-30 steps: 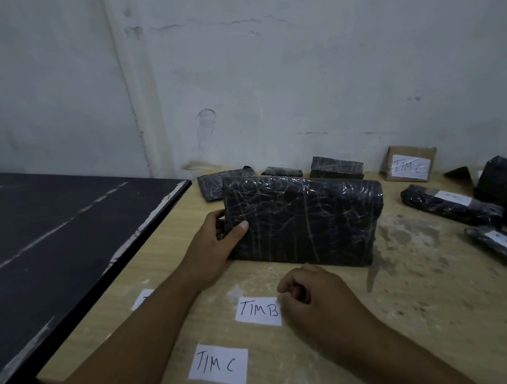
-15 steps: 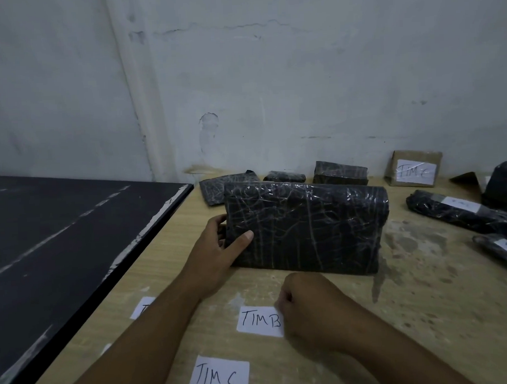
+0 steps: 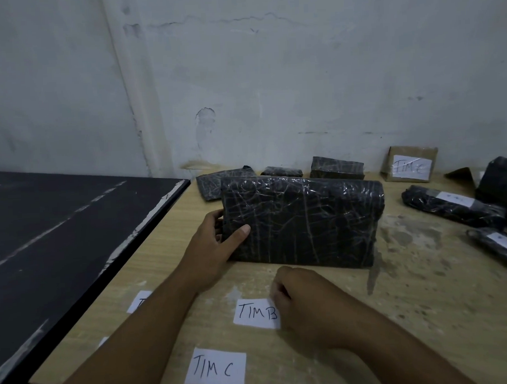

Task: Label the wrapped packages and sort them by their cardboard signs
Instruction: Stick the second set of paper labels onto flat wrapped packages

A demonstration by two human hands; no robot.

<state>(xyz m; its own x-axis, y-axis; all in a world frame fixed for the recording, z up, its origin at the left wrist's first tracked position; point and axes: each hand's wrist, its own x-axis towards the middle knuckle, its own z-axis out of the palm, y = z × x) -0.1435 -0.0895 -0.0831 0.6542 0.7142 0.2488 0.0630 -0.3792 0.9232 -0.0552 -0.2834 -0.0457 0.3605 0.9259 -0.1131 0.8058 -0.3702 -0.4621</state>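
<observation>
The left thumb (image 3: 240,231) presses the front face and the fingers (image 3: 218,222) wrap behind the left end of the wrapped package (image 3: 306,221). The left hand (image 3: 211,251) holds it standing on its long edge on the table (image 3: 425,286), long axis left to right. Just in front of the package, the right hand (image 3: 297,301) curls at the TIM B label (image 3: 253,313); any pinch is hidden.

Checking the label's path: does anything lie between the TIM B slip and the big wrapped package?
Nothing visible does: only bare tabletop separates the TIM B slip from the big wrapped package. The right hand sits at the slip's right edge; the left hand grips the package's left end.
</observation>
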